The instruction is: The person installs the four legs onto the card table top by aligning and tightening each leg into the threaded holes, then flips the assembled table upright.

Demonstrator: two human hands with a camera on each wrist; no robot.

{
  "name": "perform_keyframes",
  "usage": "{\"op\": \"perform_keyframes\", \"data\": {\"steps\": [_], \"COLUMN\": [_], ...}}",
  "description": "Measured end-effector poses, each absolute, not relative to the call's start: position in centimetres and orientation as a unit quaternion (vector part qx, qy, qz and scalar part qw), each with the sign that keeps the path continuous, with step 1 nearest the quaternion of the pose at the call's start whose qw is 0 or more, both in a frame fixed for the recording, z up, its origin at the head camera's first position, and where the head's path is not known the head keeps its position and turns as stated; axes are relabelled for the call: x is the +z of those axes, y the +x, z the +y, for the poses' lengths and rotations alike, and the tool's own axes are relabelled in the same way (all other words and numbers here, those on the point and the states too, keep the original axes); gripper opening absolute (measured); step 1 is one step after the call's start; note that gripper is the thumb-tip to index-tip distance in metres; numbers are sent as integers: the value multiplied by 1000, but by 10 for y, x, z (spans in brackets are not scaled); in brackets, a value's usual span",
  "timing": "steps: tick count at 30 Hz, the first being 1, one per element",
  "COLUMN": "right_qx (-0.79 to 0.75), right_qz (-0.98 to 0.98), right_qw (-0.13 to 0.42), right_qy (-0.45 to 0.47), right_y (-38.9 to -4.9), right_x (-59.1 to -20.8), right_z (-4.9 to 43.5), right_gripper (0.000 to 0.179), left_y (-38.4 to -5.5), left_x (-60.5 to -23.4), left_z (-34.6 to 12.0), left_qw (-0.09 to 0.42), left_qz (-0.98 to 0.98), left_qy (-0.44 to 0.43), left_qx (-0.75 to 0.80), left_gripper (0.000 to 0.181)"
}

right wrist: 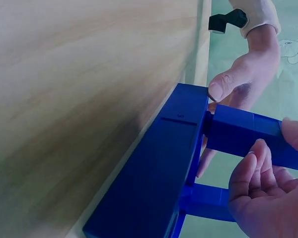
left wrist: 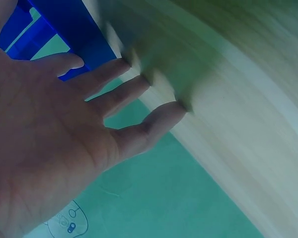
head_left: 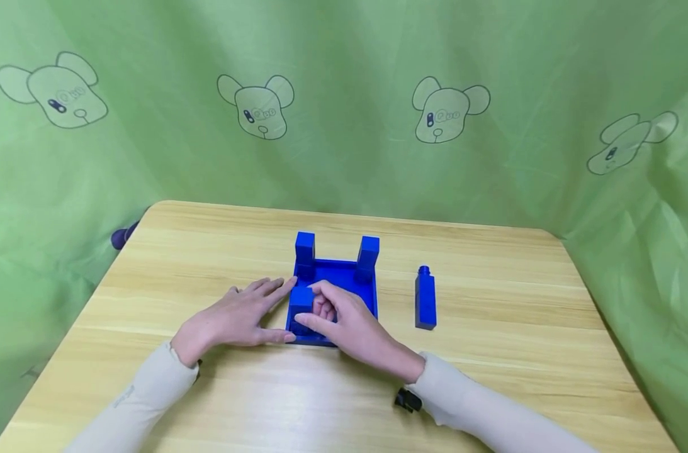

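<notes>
A blue square panel with a raised rim (head_left: 333,272) lies on the table, with blue square legs standing upright at its corners. My right hand (head_left: 346,319) pinches the near-left leg (head_left: 301,301) between thumb and index finger, close to its upper end. In the right wrist view, a narrow neck joins this leg (right wrist: 238,128) to the panel's rim. Spread fingers of my left hand (head_left: 236,319) lie along the panel's left side, with the thumb at its near-left corner. The near-right corner is hidden behind my right hand.
A loose blue leg (head_left: 425,303) with a threaded end lies right of the panel. Two more legs stand at the far-left (head_left: 305,251) and far-right (head_left: 369,257) corners. Green curtain (head_left: 355,170) hangs behind the wooden table (head_left: 491,365).
</notes>
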State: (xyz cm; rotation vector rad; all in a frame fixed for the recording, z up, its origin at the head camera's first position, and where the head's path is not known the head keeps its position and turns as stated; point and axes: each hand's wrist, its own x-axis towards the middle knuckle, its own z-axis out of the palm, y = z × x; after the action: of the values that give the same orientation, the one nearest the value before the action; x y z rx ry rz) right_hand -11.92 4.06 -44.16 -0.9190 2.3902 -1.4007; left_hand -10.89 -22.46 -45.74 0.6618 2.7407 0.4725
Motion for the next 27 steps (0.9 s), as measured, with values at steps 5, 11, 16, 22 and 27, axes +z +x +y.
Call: {"op": "perform_keyframes", "data": {"steps": [5,11,16,22,27], "right_qx": [-469,-463,-467,-472,-465], "right_qz": [815,820,820,816,819], "right_qw": [88,72,70,69,76], "right_qy": [-329,-329,-325,-326,-327], "right_y": [-119,-118,-117,-118,-119], "right_x": [-442,-441,-441,-442,-443], "right_z": [42,45,44,42,40], "right_gripper": [30,34,34,37,47], "left_y": [-109,-109,-109,-110,-110], "left_x": [-457,-458,-457,-456,-456], "left_z": [-225,-224,-224,-225,-225], "left_qw": [145,144,147,152,156], "left_qz": [948,948,948,948,948], "left_qy": [227,226,225,222,220], "left_qx": [169,171,172,170,167], "left_gripper": [107,107,107,107,107]}}
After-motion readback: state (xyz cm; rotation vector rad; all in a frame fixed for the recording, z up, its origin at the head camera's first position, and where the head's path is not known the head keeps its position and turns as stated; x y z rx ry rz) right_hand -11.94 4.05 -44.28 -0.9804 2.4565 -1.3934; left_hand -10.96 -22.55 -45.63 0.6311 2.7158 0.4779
